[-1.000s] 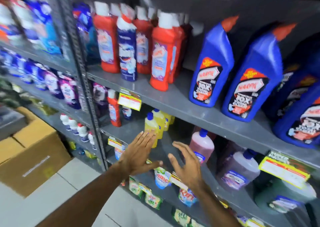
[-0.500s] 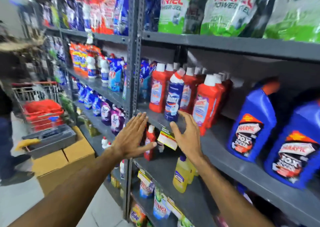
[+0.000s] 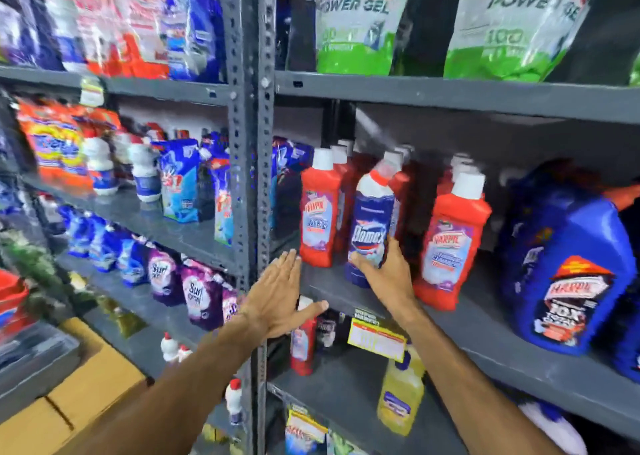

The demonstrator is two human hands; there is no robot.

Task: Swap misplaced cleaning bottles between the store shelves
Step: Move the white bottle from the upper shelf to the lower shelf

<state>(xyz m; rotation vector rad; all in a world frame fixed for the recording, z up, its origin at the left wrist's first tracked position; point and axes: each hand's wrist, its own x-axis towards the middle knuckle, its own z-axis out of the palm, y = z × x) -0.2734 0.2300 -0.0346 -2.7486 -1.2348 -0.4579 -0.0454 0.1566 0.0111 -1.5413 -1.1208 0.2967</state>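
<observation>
1. The right hand (image 3: pixel 388 278) is wrapped around the lower part of the blue bottle (image 3: pixel 370 226): its thumb lies across the bottom of the label and the fingers curl behind the right side, so the grip is closed on the bottle.
2. The blue bottle stands roughly upright, leaning slightly, with its base at the front edge of the grey shelf (image 3: pixel 485 323). Whether the base still touches the shelf cannot be told, since the hand covers part of it.
3. The left hand (image 3: pixel 277 291) is open and flat, fingers together and pointing up, thumb spread to the right. It holds nothing and sits low and to the left of the blue bottle, in front of the shelf's edge and beside the metal upright (image 3: pixel 251 177).
4. Just left of the blue bottle stands a red bottle (image 3: pixel 320 215) with a white cap; just right of it stands another red bottle (image 3: pixel 453 243), nearer the shelf's front. More red bottles line up behind the blue one.
5. Farther right of the blue bottle sits a large blue jug (image 3: pixel 568 274).
6. Below the blue bottle a yellow price tag (image 3: pixel 375 338) hangs from the shelf edge, with a yellow bottle (image 3: pixel 400 395) on the shelf beneath.
7. Above the blue bottle, green and white pouches (image 3: pixel 353 21) fill the next shelf up.
</observation>
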